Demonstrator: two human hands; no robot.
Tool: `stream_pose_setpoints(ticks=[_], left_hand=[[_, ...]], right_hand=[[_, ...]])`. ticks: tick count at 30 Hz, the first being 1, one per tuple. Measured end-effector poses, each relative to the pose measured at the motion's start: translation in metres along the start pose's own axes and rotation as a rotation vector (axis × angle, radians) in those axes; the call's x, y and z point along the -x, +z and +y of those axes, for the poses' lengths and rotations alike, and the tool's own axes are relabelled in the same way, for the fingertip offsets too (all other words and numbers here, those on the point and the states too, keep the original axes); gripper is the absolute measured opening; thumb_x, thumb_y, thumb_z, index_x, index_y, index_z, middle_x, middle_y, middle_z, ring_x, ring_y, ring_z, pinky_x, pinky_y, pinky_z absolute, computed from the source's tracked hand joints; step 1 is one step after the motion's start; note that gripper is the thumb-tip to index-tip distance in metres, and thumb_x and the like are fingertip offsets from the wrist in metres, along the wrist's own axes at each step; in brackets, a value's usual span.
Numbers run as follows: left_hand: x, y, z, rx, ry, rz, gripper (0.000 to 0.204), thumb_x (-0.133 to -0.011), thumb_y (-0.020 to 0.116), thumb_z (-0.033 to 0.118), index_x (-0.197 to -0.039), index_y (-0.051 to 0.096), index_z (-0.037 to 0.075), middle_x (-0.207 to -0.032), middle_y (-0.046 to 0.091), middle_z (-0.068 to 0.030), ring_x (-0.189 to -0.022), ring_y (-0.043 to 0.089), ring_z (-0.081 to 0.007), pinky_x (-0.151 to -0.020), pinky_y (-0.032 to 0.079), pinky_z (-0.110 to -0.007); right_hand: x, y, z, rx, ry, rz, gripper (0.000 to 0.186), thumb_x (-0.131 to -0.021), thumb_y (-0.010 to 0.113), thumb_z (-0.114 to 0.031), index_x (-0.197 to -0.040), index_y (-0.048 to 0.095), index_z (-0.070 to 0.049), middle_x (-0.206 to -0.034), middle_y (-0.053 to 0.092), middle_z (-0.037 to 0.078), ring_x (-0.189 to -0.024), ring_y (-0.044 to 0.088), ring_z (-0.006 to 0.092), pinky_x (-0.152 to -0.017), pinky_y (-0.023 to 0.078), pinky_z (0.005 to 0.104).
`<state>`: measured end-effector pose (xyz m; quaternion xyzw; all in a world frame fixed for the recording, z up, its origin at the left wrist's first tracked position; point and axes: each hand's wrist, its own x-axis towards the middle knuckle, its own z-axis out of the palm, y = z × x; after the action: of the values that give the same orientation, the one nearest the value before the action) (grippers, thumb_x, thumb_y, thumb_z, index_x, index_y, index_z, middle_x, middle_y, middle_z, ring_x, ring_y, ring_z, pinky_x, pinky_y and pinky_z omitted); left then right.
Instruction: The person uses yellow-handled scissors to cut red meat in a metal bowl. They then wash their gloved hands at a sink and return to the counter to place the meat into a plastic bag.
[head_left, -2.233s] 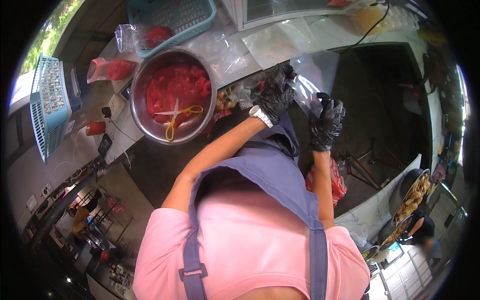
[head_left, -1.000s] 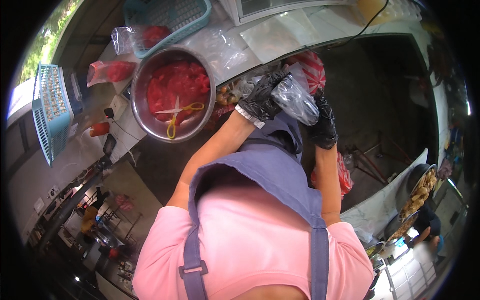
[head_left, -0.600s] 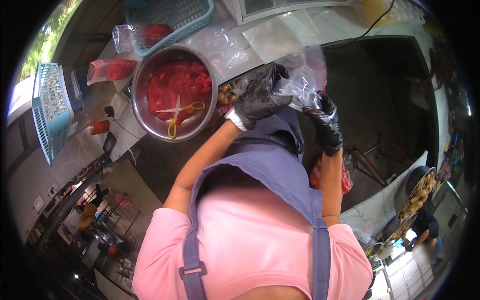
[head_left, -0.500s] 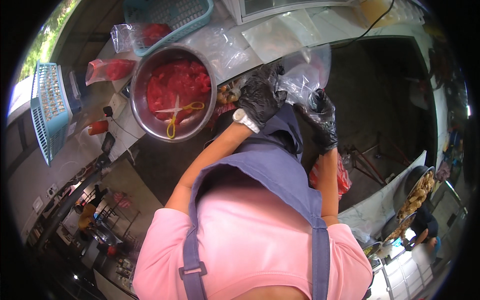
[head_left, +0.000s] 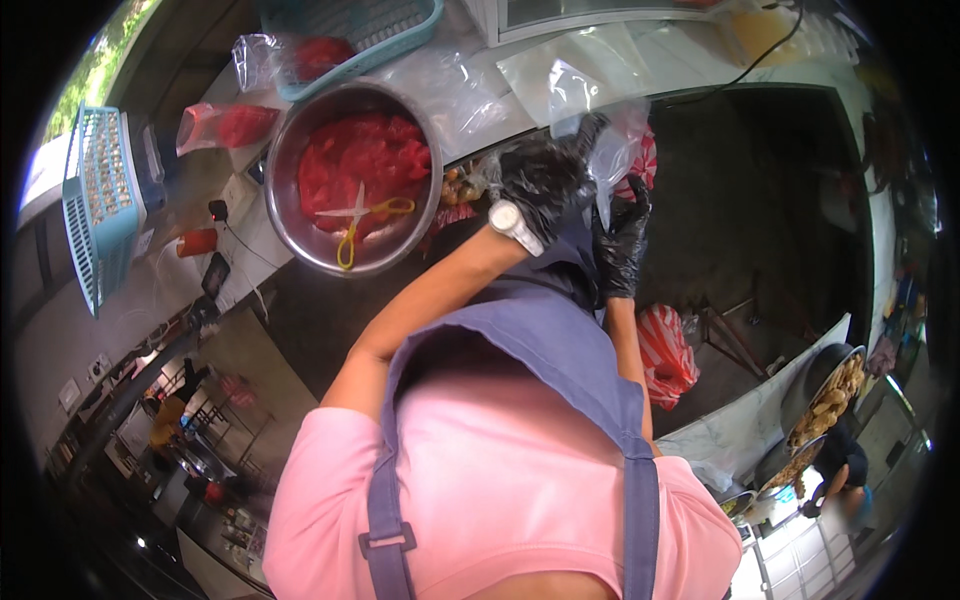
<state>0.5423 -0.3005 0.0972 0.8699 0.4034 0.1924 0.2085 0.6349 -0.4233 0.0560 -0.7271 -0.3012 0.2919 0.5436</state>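
Note:
Both my hands wear black plastic gloves. Between them hangs a clear plastic bag, pulled narrow and creased. My left hand, with a white watch at the wrist, is closed on the bag's left side near its upper part. My right hand pinches the lower end, its fingers bent around the film. To the left of my hands stands a steel basin holding wet red meat. Yellow-handled scissors lie opened on the meat.
Clear bags lie flat on the counter, beside a blue basket. A bag of red meat rests left of the basin. Red-striped bags sit low on the right. Trays of brown food and another person are farther right.
My right hand has moved left, closer to my left hand. The clear bag went from spread wide to narrow and bunched. A striped bag now shows behind it.

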Motion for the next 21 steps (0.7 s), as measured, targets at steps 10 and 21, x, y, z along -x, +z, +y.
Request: stream_pose_setpoints(ticks=[10, 21], left_hand=[[0.044, 0.004, -0.039, -0.256, 0.089, 0.078, 0.027, -0.074, 0.050, 0.014, -0.100, 0.060, 0.013, -0.068, 0.055, -0.0074, -0.058, 0.056, -0.0216, -0.048, 0.043, -0.035], [0.030, -0.010, -0.093, -0.279, -0.247, -0.011, 0.039, -0.073, 0.057, 0.024, -0.110, 0.052, 0.009, -0.098, 0.053, -0.0136, -0.081, 0.056, -0.0292, -0.066, 0.047, -0.039]], right_hand=[[-0.032, 0.008, -0.004, -0.218, 0.165, -0.086, 0.050, -0.075, 0.047, -0.005, -0.125, 0.045, -0.007, -0.112, 0.055, 0.009, -0.098, 0.053, 0.0178, -0.082, 0.043, 0.0283], [-0.125, 0.131, 0.057, -0.348, 0.040, -0.554, 0.069, -0.055, 0.046, 0.008, -0.122, 0.050, -0.006, -0.123, 0.052, 0.005, -0.110, 0.049, 0.0170, -0.089, 0.042, 0.0295]])
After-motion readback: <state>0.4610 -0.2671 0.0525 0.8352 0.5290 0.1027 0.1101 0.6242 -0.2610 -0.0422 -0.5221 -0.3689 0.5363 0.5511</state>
